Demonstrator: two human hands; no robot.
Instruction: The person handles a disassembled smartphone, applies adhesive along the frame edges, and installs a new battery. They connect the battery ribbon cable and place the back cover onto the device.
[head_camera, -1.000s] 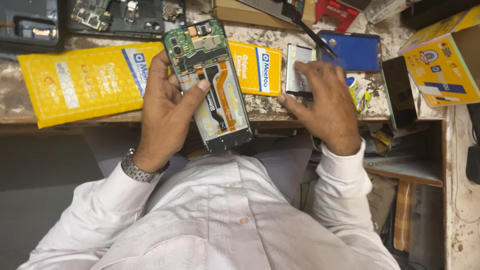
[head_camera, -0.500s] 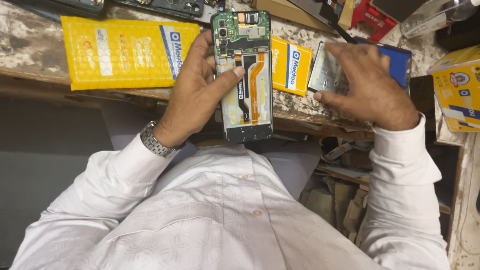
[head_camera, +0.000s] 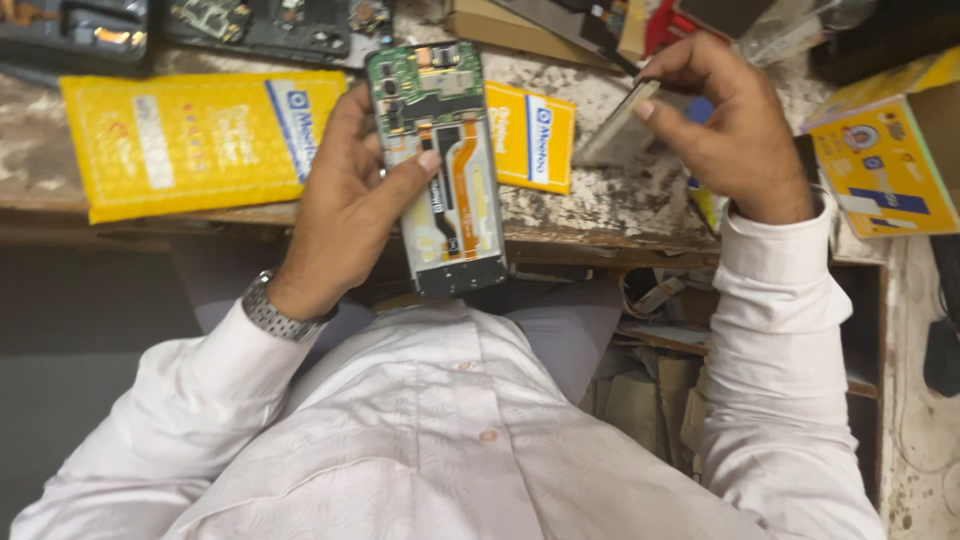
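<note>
While the opened smartphone with its back cover off, green circuit board and orange flex cable exposed is held upright in the left hand, the grip should stay on the frame edges; the thumb now lies across the mid-body near the flex cable and, in my judgement, should press lightly there. Left fingers are closed around the phone, above the near edge of the worn, speckled tabletop. Board at top, cable running down the centre, dark lower end. Further out, the right hand pinches a thin grey flat rectangular part between thumb and fingers, tilted, clear of the tabletop. It should, I judge, be kept level and aligned before any fitting. Beyond lie a yellow padded envelope and a small yellow packet.
</note>
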